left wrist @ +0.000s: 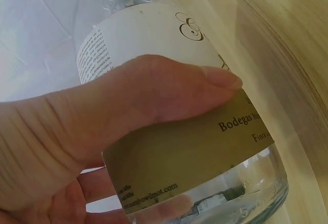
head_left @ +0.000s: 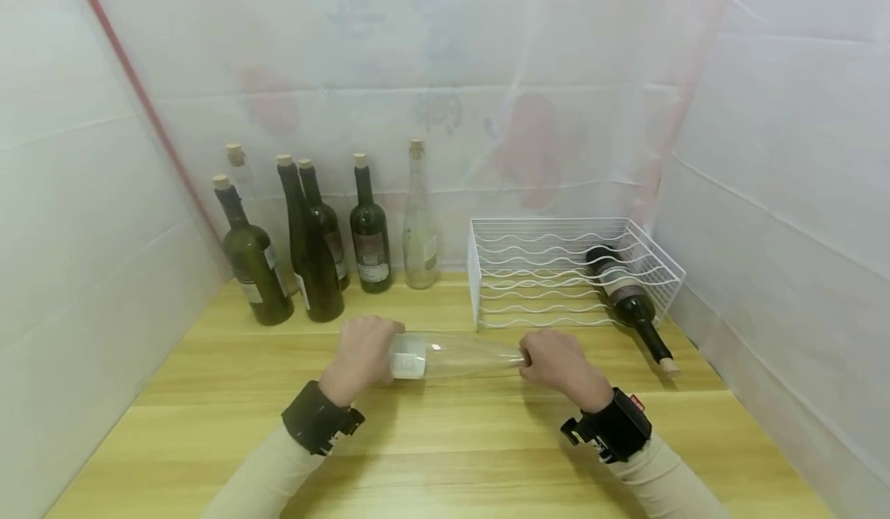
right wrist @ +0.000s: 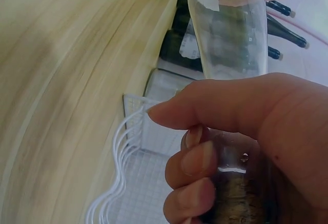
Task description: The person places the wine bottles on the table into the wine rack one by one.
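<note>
A clear glass wine bottle (head_left: 466, 355) lies sideways over the wooden table, held between both hands. My left hand (head_left: 361, 349) grips its base end, the thumb across the white and gold label (left wrist: 169, 167) in the left wrist view. Around the narrow neck curl the fingers of my right hand (head_left: 559, 361). In the right wrist view a cork (right wrist: 236, 198) shows inside the neck, partly hidden by that hand. Beyond the right hand, a dark corked wine bottle (head_left: 633, 303) lies in a white wire rack (head_left: 475, 272), its neck sticking out toward the front.
Several corked bottles stand at the back left, among them a green bottle (head_left: 253, 264), a tall dark bottle (head_left: 313, 264) and a clear bottle (head_left: 419, 245). White sheeting (head_left: 389, 63) encloses the wooden table (head_left: 431, 465) at the back and both sides.
</note>
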`<state>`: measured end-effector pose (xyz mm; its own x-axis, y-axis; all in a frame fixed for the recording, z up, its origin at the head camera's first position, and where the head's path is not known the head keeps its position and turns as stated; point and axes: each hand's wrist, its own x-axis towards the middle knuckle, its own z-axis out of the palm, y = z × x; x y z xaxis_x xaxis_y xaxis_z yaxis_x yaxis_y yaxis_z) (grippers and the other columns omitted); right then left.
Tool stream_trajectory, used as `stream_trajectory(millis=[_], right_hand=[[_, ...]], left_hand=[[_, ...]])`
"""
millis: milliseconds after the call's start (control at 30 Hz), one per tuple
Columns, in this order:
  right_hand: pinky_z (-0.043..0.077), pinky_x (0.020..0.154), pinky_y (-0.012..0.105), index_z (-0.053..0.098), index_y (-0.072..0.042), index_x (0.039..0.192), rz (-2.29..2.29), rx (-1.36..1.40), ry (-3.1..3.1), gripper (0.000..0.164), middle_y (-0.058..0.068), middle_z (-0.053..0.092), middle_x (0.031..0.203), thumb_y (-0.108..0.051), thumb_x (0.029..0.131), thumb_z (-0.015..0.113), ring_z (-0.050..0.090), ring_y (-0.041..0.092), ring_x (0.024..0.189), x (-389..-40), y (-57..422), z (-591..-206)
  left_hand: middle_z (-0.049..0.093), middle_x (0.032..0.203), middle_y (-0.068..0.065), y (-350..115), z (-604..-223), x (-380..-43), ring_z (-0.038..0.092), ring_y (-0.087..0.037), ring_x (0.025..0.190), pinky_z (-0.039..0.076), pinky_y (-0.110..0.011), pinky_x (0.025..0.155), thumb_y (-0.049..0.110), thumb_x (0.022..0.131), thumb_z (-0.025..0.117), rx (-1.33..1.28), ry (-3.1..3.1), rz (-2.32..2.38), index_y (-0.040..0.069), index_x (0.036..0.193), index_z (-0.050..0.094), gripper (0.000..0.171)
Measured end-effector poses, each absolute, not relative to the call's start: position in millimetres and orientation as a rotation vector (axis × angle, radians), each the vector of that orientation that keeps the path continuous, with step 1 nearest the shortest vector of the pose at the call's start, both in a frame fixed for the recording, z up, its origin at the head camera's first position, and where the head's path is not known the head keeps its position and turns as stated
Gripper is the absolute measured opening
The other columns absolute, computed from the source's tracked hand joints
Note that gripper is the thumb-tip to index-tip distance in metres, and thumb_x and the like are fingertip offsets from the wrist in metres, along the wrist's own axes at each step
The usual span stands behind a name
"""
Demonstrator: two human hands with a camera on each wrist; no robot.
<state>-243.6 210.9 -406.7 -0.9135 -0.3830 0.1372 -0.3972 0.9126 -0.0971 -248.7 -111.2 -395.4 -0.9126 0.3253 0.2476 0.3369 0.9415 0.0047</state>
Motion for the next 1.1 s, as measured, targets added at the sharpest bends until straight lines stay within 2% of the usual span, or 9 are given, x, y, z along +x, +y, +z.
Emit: stream_trajectory(millis=[267,467,567,733,867,1100], right_hand=[[0.012,0.058,0.028,0.031,-0.023,0.063,0.2,0.644,-2.908,0.051,-0.008,0.021,0.063,-0.013,0.086,0.076,0.02,0.009,0.061,-238.5,214.1,-410.6],[0.012,0.055,0.026,0.032,-0.024,0.06,0.234,0.63,-2.901,0.054,-0.01,0.02,0.06,-0.02,0.084,0.079,0.022,0.008,0.057,-239.6,213.1,-412.5],[0.011,0.056,0.026,0.026,-0.024,0.061,0.196,0.645,-2.867,0.053,-0.01,0.015,0.063,-0.011,0.083,0.073,0.018,0.009,0.06,-242.2,212.7,-412.3],[0.007,0.058,0.026,0.016,-0.025,0.067,0.096,0.698,-2.724,0.048,-0.009,0.009,0.069,0.001,0.069,0.057,0.011,0.01,0.063,-249.6,212.9,-412.9],[0.006,0.058,0.025,0.014,-0.025,0.068,0.039,0.729,-2.653,0.048,-0.009,0.007,0.069,0.001,0.065,0.055,0.008,0.009,0.063,-254.5,214.9,-413.8],[0.007,0.062,0.027,0.017,-0.026,0.067,0.096,0.763,-2.637,0.048,-0.011,0.007,0.07,0.002,0.065,0.055,0.008,0.009,0.065,-258.4,221.7,-413.2]], left_hand=[[0.071,0.08,0.0,-106.4,-392.7,-247.4,0.054,-0.018,0.065,0.042,-0.036,0.055,0.01,0.048,0.093,-0.509,-2.854,-0.056,0.022,0.101,0.078,0.057],[0.072,0.08,-0.001,-105.8,-393.4,-246.7,0.056,-0.019,0.067,0.043,-0.037,0.058,0.01,0.047,0.094,-0.504,-2.868,-0.078,0.021,0.101,0.078,0.057],[0.071,0.08,-0.001,-106.0,-393.4,-246.7,0.055,-0.019,0.067,0.041,-0.037,0.058,0.009,0.047,0.094,-0.496,-2.883,-0.106,0.021,0.102,0.078,0.058],[0.066,0.076,0.001,-107.2,-392.0,-246.5,0.051,-0.018,0.065,0.037,-0.035,0.055,0.007,0.046,0.093,-0.498,-2.892,-0.167,0.018,0.102,0.078,0.059],[0.062,0.073,0.003,-108.7,-392.6,-246.9,0.05,-0.018,0.065,0.035,-0.034,0.054,0.009,0.046,0.093,-0.506,-2.903,-0.215,0.018,0.103,0.078,0.06],[0.072,0.086,-0.002,-109.6,-391.2,-245.2,0.055,-0.019,0.069,0.041,-0.035,0.053,0.015,0.05,0.094,-0.508,-2.914,-0.238,0.017,0.116,0.076,0.068]])
